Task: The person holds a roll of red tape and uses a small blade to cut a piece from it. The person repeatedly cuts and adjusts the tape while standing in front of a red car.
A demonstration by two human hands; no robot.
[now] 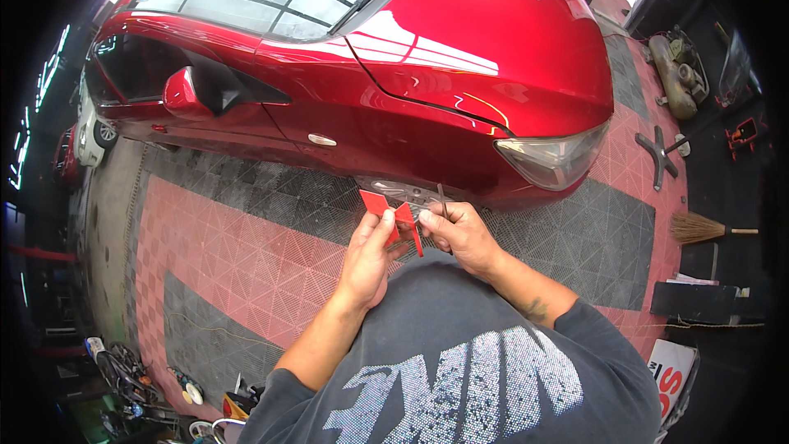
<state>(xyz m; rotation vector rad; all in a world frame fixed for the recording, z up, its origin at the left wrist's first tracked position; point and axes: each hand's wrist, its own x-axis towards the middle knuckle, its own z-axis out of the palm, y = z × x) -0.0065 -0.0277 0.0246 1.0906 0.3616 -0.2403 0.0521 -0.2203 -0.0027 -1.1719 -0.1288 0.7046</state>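
Observation:
My left hand [367,256] is closed on a red flat piece [376,202], thumb on top, just in front of my body. The piece looks folded or cut, with one angled part reaching toward the other hand. Closed as well, my right hand [464,238] holds a thin dark tool [444,201] that sticks up past the fingers; its exact kind cannot be made out. The fingertips of both hands are close together at the red piece. Beyond them stands a glossy red car [329,111], its headlight [555,158] ahead to the right.
Grey and pink tiles [246,238] cover the floor. Along the right side are an air compressor [678,74], a dark stand base [660,154] and a straw broom [699,228]. A bicycle or motorbike [123,370] and clutter lie at the lower left. A white car [92,127] stands far left.

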